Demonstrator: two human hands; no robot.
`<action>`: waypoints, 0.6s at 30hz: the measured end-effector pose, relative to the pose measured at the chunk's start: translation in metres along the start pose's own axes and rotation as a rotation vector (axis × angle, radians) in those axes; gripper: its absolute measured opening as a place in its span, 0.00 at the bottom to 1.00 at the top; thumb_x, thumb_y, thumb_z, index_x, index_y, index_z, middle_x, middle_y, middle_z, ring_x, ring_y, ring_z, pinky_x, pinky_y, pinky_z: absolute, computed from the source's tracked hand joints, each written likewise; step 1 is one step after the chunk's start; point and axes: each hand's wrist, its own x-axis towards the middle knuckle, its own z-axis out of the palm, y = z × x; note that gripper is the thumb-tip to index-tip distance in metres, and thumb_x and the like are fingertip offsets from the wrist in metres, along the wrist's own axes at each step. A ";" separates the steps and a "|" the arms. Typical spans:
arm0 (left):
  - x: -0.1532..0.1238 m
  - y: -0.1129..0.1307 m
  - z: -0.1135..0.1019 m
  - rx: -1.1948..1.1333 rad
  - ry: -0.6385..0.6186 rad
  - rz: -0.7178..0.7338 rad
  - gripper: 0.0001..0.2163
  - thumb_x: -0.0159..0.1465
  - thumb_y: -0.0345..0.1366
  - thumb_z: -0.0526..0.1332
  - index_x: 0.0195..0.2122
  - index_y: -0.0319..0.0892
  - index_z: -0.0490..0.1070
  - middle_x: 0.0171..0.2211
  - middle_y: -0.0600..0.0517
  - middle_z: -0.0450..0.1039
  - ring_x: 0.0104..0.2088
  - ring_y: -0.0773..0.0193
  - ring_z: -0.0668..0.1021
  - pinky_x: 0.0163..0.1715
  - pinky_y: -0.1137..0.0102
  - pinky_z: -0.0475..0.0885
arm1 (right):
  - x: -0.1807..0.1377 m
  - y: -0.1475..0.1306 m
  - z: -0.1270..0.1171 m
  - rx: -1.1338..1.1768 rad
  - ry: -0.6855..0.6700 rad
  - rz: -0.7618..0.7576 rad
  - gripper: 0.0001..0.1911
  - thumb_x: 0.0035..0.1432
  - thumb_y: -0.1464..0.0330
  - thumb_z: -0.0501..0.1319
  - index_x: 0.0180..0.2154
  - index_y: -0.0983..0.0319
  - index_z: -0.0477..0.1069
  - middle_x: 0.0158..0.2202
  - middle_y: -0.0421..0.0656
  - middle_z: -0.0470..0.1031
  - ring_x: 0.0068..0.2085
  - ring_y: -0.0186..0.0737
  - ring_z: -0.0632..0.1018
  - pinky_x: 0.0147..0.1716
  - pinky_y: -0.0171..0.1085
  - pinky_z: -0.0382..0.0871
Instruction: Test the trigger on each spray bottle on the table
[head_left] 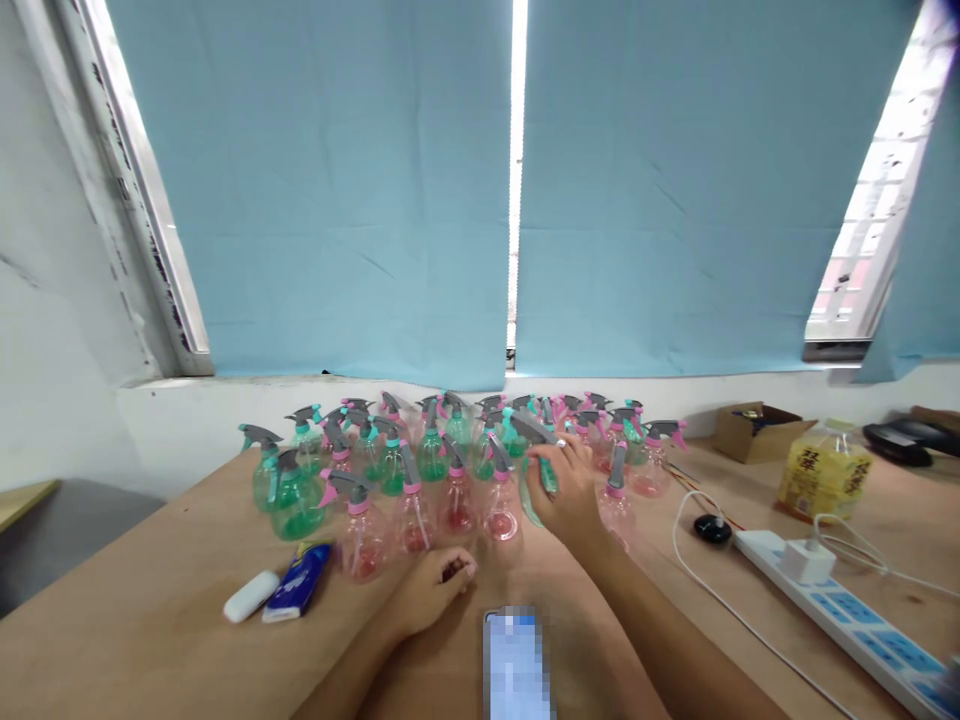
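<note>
Several small spray bottles (pixel 420 470), clear green and clear pink with grey trigger heads, stand crowded at the far side of a wooden table (pixel 150 620). My right hand (pixel 566 490) is closed round one green spray bottle (pixel 536 440) at the front of the group, gripping it by its neck and trigger. My left hand (pixel 435 585) rests on the table in front of the pink bottles, fingers curled loosely, with something small and dark under the fingertips that I cannot make out. A phone (pixel 514 665) lies near the table's front edge between my forearms.
A white oblong case (pixel 251 595) and a blue packet (pixel 300 580) lie at the left. A white power strip (pixel 847 610) with a plugged charger and cables runs along the right, near a black puck (pixel 711 528), a yellow packet (pixel 825 470) and a cardboard box (pixel 757 430). Blue blinds hang behind.
</note>
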 end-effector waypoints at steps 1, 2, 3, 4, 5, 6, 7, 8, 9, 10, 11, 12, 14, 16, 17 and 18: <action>0.000 0.000 0.000 0.001 -0.002 -0.002 0.13 0.68 0.44 0.54 0.35 0.41 0.72 0.31 0.53 0.75 0.33 0.62 0.75 0.35 0.71 0.66 | -0.007 -0.001 0.001 0.045 -0.003 -0.006 0.05 0.60 0.73 0.59 0.38 0.59 0.67 0.34 0.43 0.73 0.45 0.47 0.74 0.46 0.46 0.66; 0.000 0.000 0.000 0.005 -0.003 -0.003 0.13 0.67 0.44 0.54 0.35 0.41 0.72 0.31 0.53 0.75 0.33 0.63 0.75 0.35 0.71 0.66 | -0.015 -0.001 0.002 0.099 -0.006 -0.004 0.06 0.60 0.73 0.60 0.38 0.58 0.64 0.34 0.43 0.72 0.44 0.45 0.75 0.44 0.44 0.68; 0.000 -0.001 0.001 0.011 -0.003 -0.002 0.13 0.67 0.44 0.54 0.35 0.41 0.72 0.31 0.53 0.75 0.33 0.63 0.75 0.35 0.71 0.66 | -0.024 -0.001 0.005 0.154 -0.005 0.011 0.08 0.60 0.72 0.61 0.38 0.58 0.62 0.34 0.42 0.72 0.42 0.43 0.76 0.40 0.41 0.70; 0.000 -0.001 0.001 0.017 -0.002 0.000 0.13 0.67 0.44 0.54 0.35 0.41 0.72 0.30 0.53 0.75 0.33 0.63 0.75 0.35 0.71 0.66 | -0.033 -0.001 0.010 0.206 -0.012 0.023 0.10 0.60 0.72 0.62 0.38 0.58 0.60 0.34 0.42 0.72 0.40 0.42 0.77 0.37 0.39 0.71; 0.000 -0.002 0.001 0.022 -0.001 0.002 0.13 0.67 0.44 0.54 0.34 0.41 0.72 0.31 0.53 0.75 0.33 0.63 0.75 0.35 0.71 0.66 | -0.042 -0.001 0.015 0.254 -0.024 0.037 0.12 0.59 0.72 0.63 0.37 0.57 0.59 0.35 0.42 0.72 0.39 0.41 0.78 0.35 0.38 0.71; 0.000 -0.002 0.001 0.024 0.001 0.004 0.13 0.67 0.44 0.54 0.34 0.41 0.72 0.31 0.53 0.75 0.33 0.63 0.75 0.35 0.72 0.66 | -0.050 -0.002 0.020 0.297 -0.013 0.091 0.14 0.58 0.71 0.64 0.37 0.57 0.58 0.37 0.43 0.73 0.39 0.41 0.78 0.35 0.38 0.72; 0.000 -0.003 0.001 0.023 0.005 0.007 0.13 0.67 0.44 0.54 0.34 0.41 0.72 0.31 0.53 0.75 0.33 0.63 0.75 0.35 0.72 0.66 | -0.057 -0.003 0.026 0.351 0.007 0.166 0.15 0.58 0.70 0.65 0.39 0.57 0.58 0.38 0.43 0.74 0.39 0.41 0.79 0.36 0.39 0.73; 0.000 -0.003 0.001 0.020 0.008 0.011 0.13 0.67 0.44 0.54 0.34 0.41 0.72 0.32 0.53 0.76 0.33 0.63 0.75 0.35 0.72 0.66 | -0.063 -0.005 0.031 0.422 0.025 0.243 0.17 0.58 0.69 0.65 0.41 0.57 0.57 0.39 0.44 0.74 0.39 0.41 0.79 0.37 0.40 0.74; 0.000 -0.003 0.001 0.016 0.009 0.014 0.13 0.68 0.43 0.55 0.34 0.41 0.72 0.32 0.53 0.76 0.33 0.63 0.75 0.35 0.72 0.66 | -0.067 -0.007 0.036 0.502 0.029 0.342 0.19 0.58 0.69 0.66 0.45 0.57 0.57 0.40 0.45 0.75 0.40 0.41 0.80 0.39 0.41 0.75; 0.000 -0.003 0.001 0.009 0.008 0.016 0.13 0.68 0.43 0.55 0.34 0.41 0.72 0.32 0.53 0.76 0.33 0.63 0.75 0.35 0.72 0.66 | -0.069 -0.009 0.041 0.573 0.026 0.430 0.23 0.57 0.68 0.66 0.49 0.57 0.56 0.42 0.46 0.75 0.41 0.42 0.80 0.41 0.42 0.75; 0.000 -0.003 0.001 0.003 0.004 0.020 0.13 0.68 0.43 0.55 0.34 0.41 0.72 0.32 0.53 0.76 0.33 0.63 0.75 0.36 0.72 0.66 | -0.071 -0.012 0.044 0.628 0.010 0.503 0.26 0.57 0.67 0.66 0.52 0.57 0.56 0.43 0.46 0.76 0.42 0.42 0.80 0.42 0.43 0.75; 0.001 -0.003 0.001 -0.002 -0.001 0.024 0.13 0.68 0.43 0.55 0.34 0.41 0.72 0.32 0.52 0.76 0.33 0.63 0.75 0.36 0.72 0.66 | -0.071 -0.013 0.047 0.662 -0.013 0.559 0.27 0.57 0.66 0.67 0.54 0.58 0.57 0.44 0.47 0.76 0.44 0.43 0.80 0.43 0.43 0.75; 0.001 -0.003 0.000 -0.007 -0.009 0.030 0.14 0.68 0.44 0.54 0.34 0.41 0.72 0.32 0.52 0.75 0.33 0.63 0.75 0.36 0.72 0.67 | -0.071 -0.015 0.051 0.676 -0.059 0.616 0.25 0.56 0.64 0.67 0.53 0.59 0.63 0.46 0.49 0.76 0.45 0.45 0.79 0.43 0.42 0.75; 0.001 -0.003 0.000 0.003 -0.008 0.033 0.14 0.68 0.45 0.54 0.34 0.41 0.72 0.31 0.53 0.75 0.33 0.63 0.75 0.36 0.72 0.67 | -0.071 -0.015 0.054 0.684 -0.092 0.660 0.21 0.56 0.63 0.67 0.50 0.61 0.69 0.47 0.50 0.77 0.45 0.46 0.79 0.43 0.42 0.75; 0.001 -0.003 0.000 0.012 -0.005 0.034 0.14 0.68 0.45 0.54 0.34 0.41 0.72 0.30 0.53 0.75 0.33 0.63 0.75 0.36 0.72 0.66 | -0.071 -0.013 0.055 0.700 -0.104 0.684 0.20 0.56 0.62 0.67 0.49 0.61 0.71 0.46 0.50 0.77 0.45 0.46 0.79 0.43 0.43 0.74; 0.001 -0.003 0.001 0.019 -0.001 0.035 0.15 0.69 0.45 0.54 0.34 0.41 0.72 0.30 0.53 0.74 0.33 0.63 0.75 0.35 0.72 0.66 | -0.071 -0.012 0.056 0.726 -0.118 0.705 0.19 0.55 0.62 0.67 0.48 0.61 0.72 0.45 0.49 0.78 0.44 0.46 0.79 0.44 0.44 0.74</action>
